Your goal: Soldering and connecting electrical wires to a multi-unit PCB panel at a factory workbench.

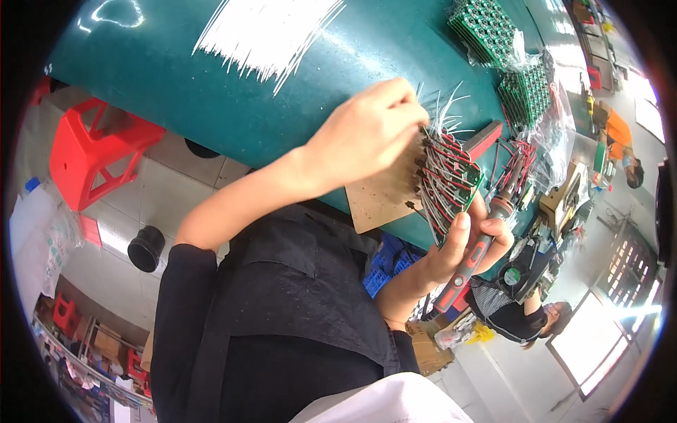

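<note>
My left hand (pixel 367 130) reaches over the teal table (pixel 176 77) and pinches thin white wires at the top of a green circuit board panel (pixel 451 180) strung with red and white leads. The panel rests tilted on a brown board (pixel 377 201) at the table's edge. My right hand (pixel 472 243) grips a soldering iron (pixel 486 236) with a red and black handle, its tip pointing up beside the panel.
A bundle of loose white wires (pixel 268 32) lies at the far side of the table. Stacks of green boards (pixel 486 28) in clear bags sit at the right. A red stool (pixel 92 151) and a black round object (pixel 146 248) stand on the floor. Another person (pixel 522 317) sits nearby.
</note>
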Demonstrator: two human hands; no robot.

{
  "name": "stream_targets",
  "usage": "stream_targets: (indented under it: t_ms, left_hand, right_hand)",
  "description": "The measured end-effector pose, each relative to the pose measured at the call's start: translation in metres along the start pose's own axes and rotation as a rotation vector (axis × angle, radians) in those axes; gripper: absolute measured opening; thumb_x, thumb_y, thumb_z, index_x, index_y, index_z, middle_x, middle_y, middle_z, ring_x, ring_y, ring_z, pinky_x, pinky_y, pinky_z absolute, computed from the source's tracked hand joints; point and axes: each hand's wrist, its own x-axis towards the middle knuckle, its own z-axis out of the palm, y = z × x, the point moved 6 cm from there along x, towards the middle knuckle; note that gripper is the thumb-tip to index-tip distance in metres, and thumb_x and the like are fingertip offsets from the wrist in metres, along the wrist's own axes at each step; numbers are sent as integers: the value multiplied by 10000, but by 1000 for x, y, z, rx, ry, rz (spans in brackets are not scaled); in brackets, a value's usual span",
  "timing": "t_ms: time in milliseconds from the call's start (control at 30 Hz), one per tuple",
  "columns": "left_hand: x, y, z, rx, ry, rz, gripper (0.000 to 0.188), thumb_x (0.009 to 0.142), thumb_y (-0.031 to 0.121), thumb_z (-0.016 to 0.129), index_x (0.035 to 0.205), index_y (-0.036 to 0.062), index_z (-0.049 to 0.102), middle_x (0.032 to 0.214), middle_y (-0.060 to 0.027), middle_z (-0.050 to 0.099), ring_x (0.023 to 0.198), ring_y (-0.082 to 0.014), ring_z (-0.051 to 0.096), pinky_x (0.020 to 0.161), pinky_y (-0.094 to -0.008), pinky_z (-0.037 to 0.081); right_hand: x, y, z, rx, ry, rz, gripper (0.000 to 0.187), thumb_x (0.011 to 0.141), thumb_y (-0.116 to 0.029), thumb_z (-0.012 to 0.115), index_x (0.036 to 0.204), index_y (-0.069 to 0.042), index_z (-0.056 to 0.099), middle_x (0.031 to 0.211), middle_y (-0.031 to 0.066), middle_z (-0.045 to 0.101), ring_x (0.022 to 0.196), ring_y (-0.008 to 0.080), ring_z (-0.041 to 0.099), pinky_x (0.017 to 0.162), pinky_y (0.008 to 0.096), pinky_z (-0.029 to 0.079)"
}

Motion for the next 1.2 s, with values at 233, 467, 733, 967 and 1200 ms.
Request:
stream_targets:
  t_ms: [233,467,733,967,1200]
  left_hand:
    - [4,-7,17,224,-107,107,235,775,64,701,1006,90,670,930,-43,574,900,-231,590,797,-373,503]
    - [4,-11,25,360,-148,200,118,782,104,702,890,101,656,900,-19,590,869,-210,597,751,-354,503]
    - [-1,17,-23,191,78,251,236,727,40,744,956,67,697,814,-50,613,717,-240,592,640,-336,493]
    - [-14,45,-18,140,38,291,225,706,59,775,922,94,719,763,-4,580,632,-185,536,556,-301,437]
    - [-10,45,-10,126,31,303,235,693,55,777,917,89,716,767,3,577,621,-171,523,547,-295,425]
  right_hand:
    - [1,7,-7,41,-25,-43,350,890,-56,649,1056,-76,342,1092,394,614,898,285,684,837,380,535]
    - [-1,8,-9,46,-26,-48,352,893,-60,650,1060,-71,340,1093,399,611,887,287,685,827,376,537]
    - [-1,7,-13,109,-18,-44,347,898,-40,633,1060,-71,328,1137,406,589,980,325,669,870,408,527]
    - [-5,7,-14,152,-10,-25,357,885,-33,635,1061,-81,329,1147,397,593,992,328,663,885,408,511]
    - [-5,10,-16,159,4,-28,356,875,-7,633,1056,-79,335,1142,390,599,944,297,663,862,390,512]
